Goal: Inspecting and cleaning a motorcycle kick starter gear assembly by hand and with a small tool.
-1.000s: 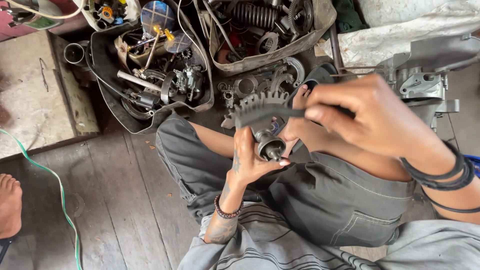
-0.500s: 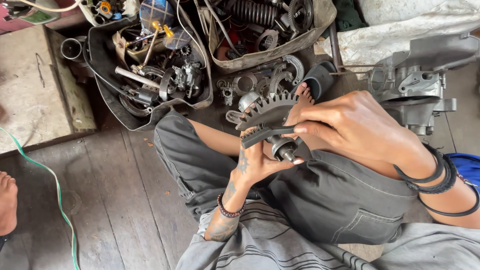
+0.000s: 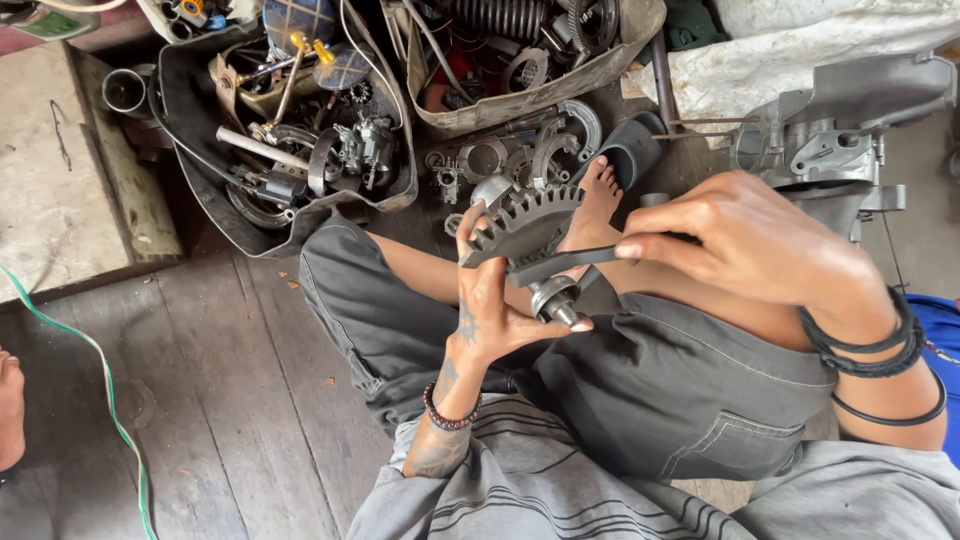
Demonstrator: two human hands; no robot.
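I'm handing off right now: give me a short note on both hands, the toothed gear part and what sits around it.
Left hand: grips the dark metal toothed gear segment with a short steel shaft, held above the lap.
Right hand: pinches a thin dark flat tool laid across the gear near the shaft.
Around: black tray of metal parts ahead on the wooden floor; grey engine casing at right.
Gear and tool are in contact; nothing set down.
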